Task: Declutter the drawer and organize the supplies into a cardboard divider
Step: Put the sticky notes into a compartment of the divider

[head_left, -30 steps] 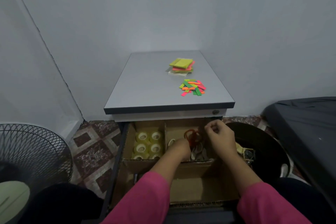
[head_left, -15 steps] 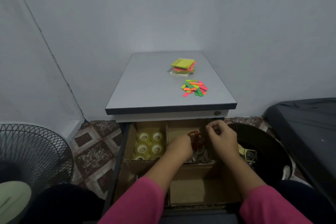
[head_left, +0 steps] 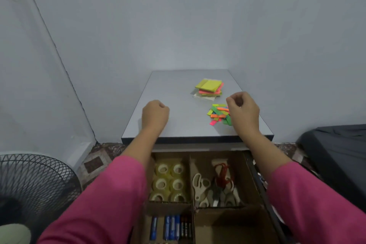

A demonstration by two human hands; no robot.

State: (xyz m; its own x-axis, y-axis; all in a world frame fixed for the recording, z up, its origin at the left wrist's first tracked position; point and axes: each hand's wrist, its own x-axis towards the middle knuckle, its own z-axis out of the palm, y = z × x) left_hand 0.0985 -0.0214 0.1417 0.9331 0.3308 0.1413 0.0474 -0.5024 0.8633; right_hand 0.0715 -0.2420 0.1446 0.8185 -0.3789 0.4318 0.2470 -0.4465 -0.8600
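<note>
Lifting out of the drawer [head_left: 255, 176], both hands now hang over the worktop [head_left: 178, 117], fingers curled, holding nothing. The scissors [head_left: 213, 188] lie in the cardboard divider [head_left: 191, 180]; sticky notes [head_left: 210, 88] come next.

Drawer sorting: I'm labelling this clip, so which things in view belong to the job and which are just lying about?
Belonging to the job:
cardboard divider
tape rolls
scissors
batteries
sticky note pads
coloured paper strips

Just lying about:
fan
dark cloth
</note>
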